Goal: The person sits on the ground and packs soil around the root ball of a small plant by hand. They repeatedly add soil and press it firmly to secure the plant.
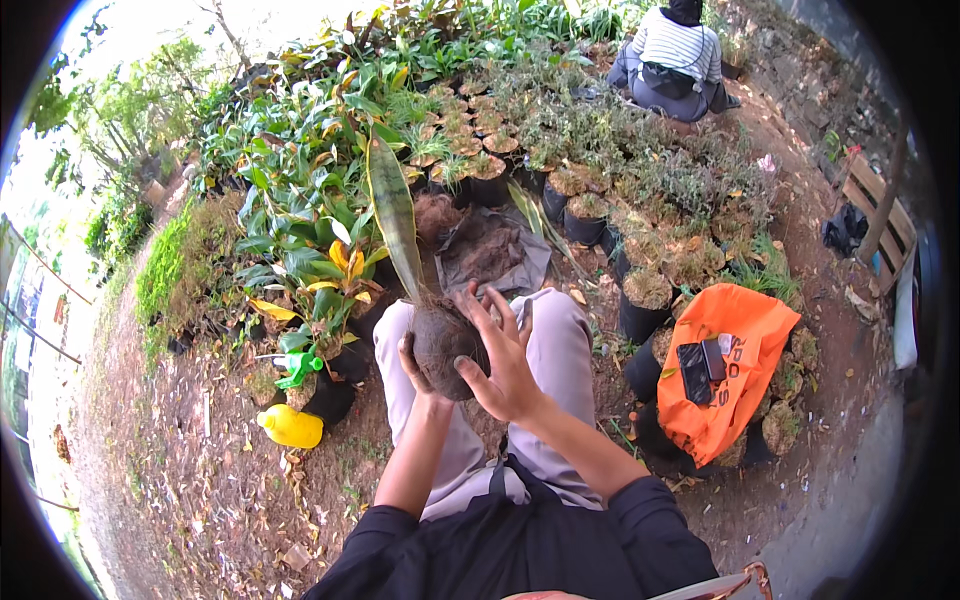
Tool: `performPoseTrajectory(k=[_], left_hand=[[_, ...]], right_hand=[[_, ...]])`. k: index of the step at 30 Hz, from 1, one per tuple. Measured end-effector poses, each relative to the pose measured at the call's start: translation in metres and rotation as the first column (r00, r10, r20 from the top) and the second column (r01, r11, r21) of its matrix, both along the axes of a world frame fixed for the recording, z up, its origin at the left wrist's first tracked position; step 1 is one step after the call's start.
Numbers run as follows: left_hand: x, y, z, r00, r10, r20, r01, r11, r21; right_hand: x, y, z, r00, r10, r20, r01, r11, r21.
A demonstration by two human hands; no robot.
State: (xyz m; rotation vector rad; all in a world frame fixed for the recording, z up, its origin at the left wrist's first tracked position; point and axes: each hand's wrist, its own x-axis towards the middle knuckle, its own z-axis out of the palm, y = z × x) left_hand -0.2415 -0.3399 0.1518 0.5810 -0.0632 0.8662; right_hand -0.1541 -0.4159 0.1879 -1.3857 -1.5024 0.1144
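Above my lap I hold a snake plant [393, 215] by its round brown root ball [447, 350]. Its tall green leaf with pale yellow edges rises from the top of the ball and leans left. My left hand [417, 372] cups the ball from the left and below, its fingers partly hidden behind it. Against the ball's right side lies my right hand [508, 365], thumb low on the front and fingers curved near the top. Just beyond my knees, a dark plastic sheet [530, 268] carries loose brown fibre [490, 248], with another fibre clump [437, 218] beside it.
A yellow spray bottle [290, 427] with a green head lies at left. To the right, an orange bag [740, 350] with a phone [694, 375] on it covers some pots. Rows of potted plants [489, 180] spread ahead. A person in a striped top [678, 48] crouches far right.
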Motion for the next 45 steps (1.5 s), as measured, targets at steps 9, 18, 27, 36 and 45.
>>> performPoseTrajectory(k=[9, 18, 27, 36, 45], left_hand=[[0.0, 0.005, -0.017, 0.999, 0.047, -0.018, -0.049, 0.995, -0.092], [0.0, 0.001, -0.01, 0.998, -0.057, 0.021, 0.058, 0.998, -0.005], [-0.005, 0.009, -0.036, 0.985, -0.114, 0.127, 0.135, 0.975, -0.175], [0.006, 0.011, -0.008, 0.942, -0.006, -0.335, -0.091, 0.958, -0.273], [0.015, 0.007, 0.025, 0.794, 0.321, -0.517, -0.265, 0.947, 0.182]], right_hand=[[-0.001, -0.003, -0.016, 0.972, 0.096, -0.214, -0.093, 0.995, 0.026], [0.012, 0.003, -0.005, 0.979, 0.069, -0.193, -0.059, 0.997, 0.056], [0.017, -0.001, 0.004, 1.0, 0.028, -0.007, -0.028, 1.0, 0.012], [0.011, -0.008, 0.0, 0.981, 0.054, -0.187, -0.054, 0.999, 0.007], [0.038, 0.026, -0.018, 0.721, 0.056, -0.691, -0.052, 0.998, 0.027]])
